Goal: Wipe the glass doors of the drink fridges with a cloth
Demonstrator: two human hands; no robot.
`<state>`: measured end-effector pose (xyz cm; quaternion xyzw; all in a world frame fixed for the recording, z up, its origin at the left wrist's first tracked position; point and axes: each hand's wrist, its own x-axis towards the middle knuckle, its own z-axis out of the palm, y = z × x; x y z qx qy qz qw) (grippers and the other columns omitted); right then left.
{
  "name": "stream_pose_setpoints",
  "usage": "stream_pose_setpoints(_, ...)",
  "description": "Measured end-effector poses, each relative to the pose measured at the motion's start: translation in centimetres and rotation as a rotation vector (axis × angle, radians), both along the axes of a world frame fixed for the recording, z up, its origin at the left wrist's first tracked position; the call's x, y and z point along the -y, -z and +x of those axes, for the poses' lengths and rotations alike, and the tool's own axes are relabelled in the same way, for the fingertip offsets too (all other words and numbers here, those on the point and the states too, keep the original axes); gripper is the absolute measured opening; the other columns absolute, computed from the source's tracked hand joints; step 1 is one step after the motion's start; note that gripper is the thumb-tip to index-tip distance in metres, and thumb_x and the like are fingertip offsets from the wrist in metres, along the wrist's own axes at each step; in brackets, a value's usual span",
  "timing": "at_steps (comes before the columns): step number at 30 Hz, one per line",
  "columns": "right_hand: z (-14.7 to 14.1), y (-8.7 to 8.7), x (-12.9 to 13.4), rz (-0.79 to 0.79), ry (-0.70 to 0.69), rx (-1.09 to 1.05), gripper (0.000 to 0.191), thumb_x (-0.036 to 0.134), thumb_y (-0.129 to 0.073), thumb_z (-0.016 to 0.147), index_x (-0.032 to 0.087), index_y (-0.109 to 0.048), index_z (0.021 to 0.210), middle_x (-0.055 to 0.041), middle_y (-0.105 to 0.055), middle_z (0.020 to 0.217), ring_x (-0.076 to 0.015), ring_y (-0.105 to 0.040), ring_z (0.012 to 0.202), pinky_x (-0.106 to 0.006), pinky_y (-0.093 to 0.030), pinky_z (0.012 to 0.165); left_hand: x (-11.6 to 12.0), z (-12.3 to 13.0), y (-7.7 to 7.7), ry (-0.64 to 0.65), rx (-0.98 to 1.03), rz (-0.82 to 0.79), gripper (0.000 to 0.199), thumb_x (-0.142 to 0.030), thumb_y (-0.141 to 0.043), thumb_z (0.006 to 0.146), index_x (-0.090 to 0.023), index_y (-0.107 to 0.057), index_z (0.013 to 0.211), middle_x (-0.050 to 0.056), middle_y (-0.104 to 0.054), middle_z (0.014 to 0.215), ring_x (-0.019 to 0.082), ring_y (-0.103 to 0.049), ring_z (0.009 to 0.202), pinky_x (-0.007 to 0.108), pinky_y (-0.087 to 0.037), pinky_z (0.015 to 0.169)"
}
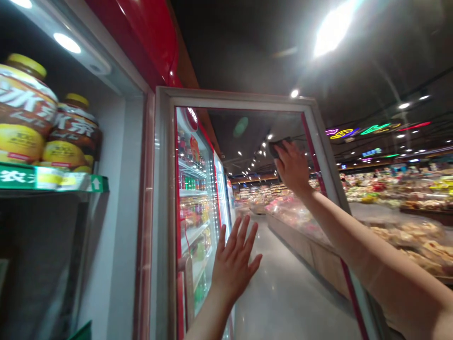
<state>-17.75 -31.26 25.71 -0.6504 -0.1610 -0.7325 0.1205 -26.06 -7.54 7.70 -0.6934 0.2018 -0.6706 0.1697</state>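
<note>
An open glass door point(166, 189) of a red drinks fridge stands in front of me, its grey frame around a see-through pane. High on the pane, my right hand point(292, 165) presses a dark cloth point(278, 148) to the glass; the palm and fingers partly cover it. Lower down, my left hand point(234, 259) is open with its fingers spread, at the pane, holding nothing. I cannot tell whether its palm touches the glass. A door handle point(187, 288) is at the lower left of the pane.
Left, the fridge shelf point(71, 182) holds large yellow-capped tea bottles point(23, 113). Through the pane, more lit fridges point(194, 198) line the grey aisle floor point(276, 283). Display bins with packaged food point(417, 231) stand at the right, beyond the door's edge.
</note>
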Motion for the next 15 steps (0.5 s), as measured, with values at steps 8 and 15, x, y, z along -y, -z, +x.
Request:
stream_pose_setpoints(8,0.6,3.2,-0.9,-0.133,-0.071,0.02,0.045,0.025,-0.039,0.1,0.02,-0.058,0.14,-0.0103,-0.048,0.155,-0.0295,-0.036,0.147,-0.052,-0.038,0.117,0.2,0.4,-0.4,0.036,0.022,0.0,0.074,-0.055,-0.053,0.094,-0.024,-0.033,0.158,0.007,-0.04,0.161,0.026,-0.024,0.154,0.049,-0.006,0.129)
stream_pose_setpoints(15,2.7,1.1,3.9,0.144,-0.002,0.03,0.046,0.027,-0.038,0.1,0.015,-0.056,0.14,-0.0153,-0.052,0.149,-0.0301,-0.042,0.143,-0.051,-0.039,0.116,0.2,0.5,-0.6,0.066,0.024,-0.002,0.072,-0.053,-0.053,0.096,-0.022,-0.032,0.158,0.009,-0.041,0.16,0.026,-0.027,0.153,0.05,-0.008,0.129)
